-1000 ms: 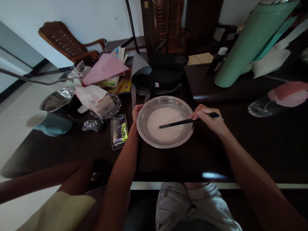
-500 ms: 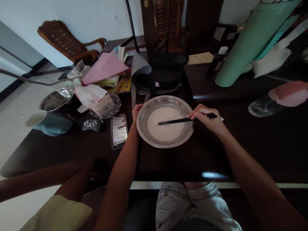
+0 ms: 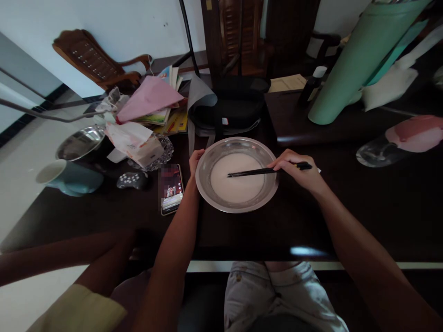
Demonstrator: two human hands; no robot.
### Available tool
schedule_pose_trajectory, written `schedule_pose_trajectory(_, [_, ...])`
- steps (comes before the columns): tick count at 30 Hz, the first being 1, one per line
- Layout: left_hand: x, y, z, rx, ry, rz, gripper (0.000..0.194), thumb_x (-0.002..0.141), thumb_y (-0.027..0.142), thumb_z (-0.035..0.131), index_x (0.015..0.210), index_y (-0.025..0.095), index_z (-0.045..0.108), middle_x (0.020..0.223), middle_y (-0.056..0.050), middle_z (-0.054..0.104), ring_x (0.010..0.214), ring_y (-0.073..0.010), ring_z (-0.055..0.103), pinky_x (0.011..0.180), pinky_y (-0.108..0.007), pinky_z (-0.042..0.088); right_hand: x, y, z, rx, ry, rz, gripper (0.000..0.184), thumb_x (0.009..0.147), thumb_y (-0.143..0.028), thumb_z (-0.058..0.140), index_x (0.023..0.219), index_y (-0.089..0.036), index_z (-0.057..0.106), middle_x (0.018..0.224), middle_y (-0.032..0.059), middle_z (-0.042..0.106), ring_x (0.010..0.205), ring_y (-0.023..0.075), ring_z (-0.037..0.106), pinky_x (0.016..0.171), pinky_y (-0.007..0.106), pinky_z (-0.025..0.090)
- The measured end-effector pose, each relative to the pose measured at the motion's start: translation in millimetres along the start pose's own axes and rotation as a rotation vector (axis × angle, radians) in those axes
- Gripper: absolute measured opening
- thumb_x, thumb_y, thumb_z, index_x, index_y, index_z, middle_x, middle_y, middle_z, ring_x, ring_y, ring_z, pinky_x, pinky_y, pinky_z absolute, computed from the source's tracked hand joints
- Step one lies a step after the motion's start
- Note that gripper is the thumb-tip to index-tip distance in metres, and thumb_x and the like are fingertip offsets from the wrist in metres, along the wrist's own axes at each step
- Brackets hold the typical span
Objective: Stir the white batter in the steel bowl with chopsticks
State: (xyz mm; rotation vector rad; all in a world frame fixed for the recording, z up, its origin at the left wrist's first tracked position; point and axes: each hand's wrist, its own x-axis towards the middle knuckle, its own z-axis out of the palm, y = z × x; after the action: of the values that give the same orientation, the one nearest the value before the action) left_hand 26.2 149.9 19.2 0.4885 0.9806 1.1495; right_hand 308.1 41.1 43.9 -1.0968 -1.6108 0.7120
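Observation:
A shiny metal bowl [image 3: 207,184] with a white liquid in it stands on the dark table [image 3: 346,207] in front of me. My left hand [image 3: 194,162] grips the bowl's left rim. My right hand [image 3: 299,173] is closed on a pair of black chopsticks [image 3: 254,172], held nearly level over the right rim. Their tips reach into the white liquid near the bowl's middle.
A phone [image 3: 170,189] with a lit screen lies left of the bowl, beside a small game controller [image 3: 132,180], a blue mug [image 3: 67,176], a tissue pack [image 3: 136,144] and a second metal bowl [image 3: 80,144]. A black bag [image 3: 231,110] and a green flask [image 3: 353,64] stand behind. Another person's arm [image 3: 62,258] is at lower left.
The chopstick tips have shifted slightly up inside the bowl, from the lower middle toward the centre. The picture on the phone screen has changed. My left hand stays on the rim.

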Motion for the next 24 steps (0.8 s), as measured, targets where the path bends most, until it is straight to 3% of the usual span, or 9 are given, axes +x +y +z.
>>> schedule_pose_trajectory(5, [-0.7, 1.1, 0.9, -0.001, 0.034, -0.022, 0.027, 0.081, 0.027, 0.056, 0.055, 0.021, 0.061, 0.049, 0.001, 0.060, 0.046, -0.0149, 0.059, 0.055, -0.027, 0.050, -1.9, 3.2, -6.9, 0.103, 0.132, 0.068, 0.038, 0.093, -0.048, 0.062, 0.065, -0.026, 0.072, 0.069, 0.0024, 0.072, 0.070, 0.0201, 0.070, 0.074, 0.038, 0.054])
schedule_pose_trajectory(8, [0.4, 1.3, 0.1, -0.002, 0.025, -0.024, 0.027, 0.080, 0.028, 0.057, 0.055, 0.020, 0.062, 0.051, 0.001, 0.061, 0.046, -0.0141, 0.058, 0.055, -0.026, 0.049, -2.3, 2.2, -4.3, 0.140, 0.062, 0.076, 0.039, 0.092, -0.050, 0.062, 0.064, -0.026, 0.072, 0.068, 0.0027, 0.071, 0.068, 0.0201, 0.070, 0.071, 0.038, 0.055])
schedule_pose_trajectory(12, [-1.1, 1.3, 1.4, -0.006, 0.016, -0.008, 0.026, 0.079, 0.028, 0.057, 0.055, 0.020, 0.062, 0.049, 0.001, 0.060, 0.046, -0.0148, 0.057, 0.055, -0.027, 0.049, 0.1, -0.4, 1.9, 0.027, -0.027, 0.012, 0.030, 0.090, -0.048, 0.065, 0.071, -0.027, 0.075, 0.079, 0.0033, 0.077, 0.079, 0.0216, 0.069, 0.076, 0.039, 0.054])
schedule_pose_trajectory(16, [-1.7, 1.2, 1.7, 0.002, 0.011, -0.021, 0.027, 0.081, 0.028, 0.056, 0.056, 0.020, 0.062, 0.049, 0.001, 0.060, 0.045, -0.0145, 0.056, 0.054, -0.027, 0.049, 1.1, 1.2, -2.1, -0.024, 0.085, 0.026, 0.029, 0.090, -0.048, 0.065, 0.071, -0.028, 0.075, 0.080, 0.0026, 0.078, 0.081, 0.0230, 0.068, 0.079, 0.042, 0.052])
schedule_pose_trajectory(20, [0.3, 1.0, -0.4, 0.003, 0.015, -0.023, 0.028, 0.081, 0.029, 0.058, 0.055, 0.020, 0.061, 0.049, 0.001, 0.059, 0.043, -0.0136, 0.055, 0.053, -0.026, 0.048, -1.2, 3.8, -7.1, 0.073, 0.180, 0.077, 0.039, 0.091, -0.053, 0.062, 0.064, -0.027, 0.072, 0.070, 0.0027, 0.073, 0.070, 0.0212, 0.068, 0.075, 0.040, 0.053])
schedule_pose_trajectory(24, [1.1, 0.2, -2.1, 0.004, 0.006, -0.019, 0.025, 0.080, 0.030, 0.059, 0.057, 0.020, 0.062, 0.050, 0.001, 0.060, 0.046, -0.0156, 0.058, 0.053, -0.028, 0.049, -2.1, 1.8, -1.8, 0.115, 0.070, 0.072, 0.040, 0.091, -0.052, 0.062, 0.063, -0.025, 0.071, 0.069, 0.0026, 0.071, 0.069, 0.0199, 0.069, 0.072, 0.037, 0.053])
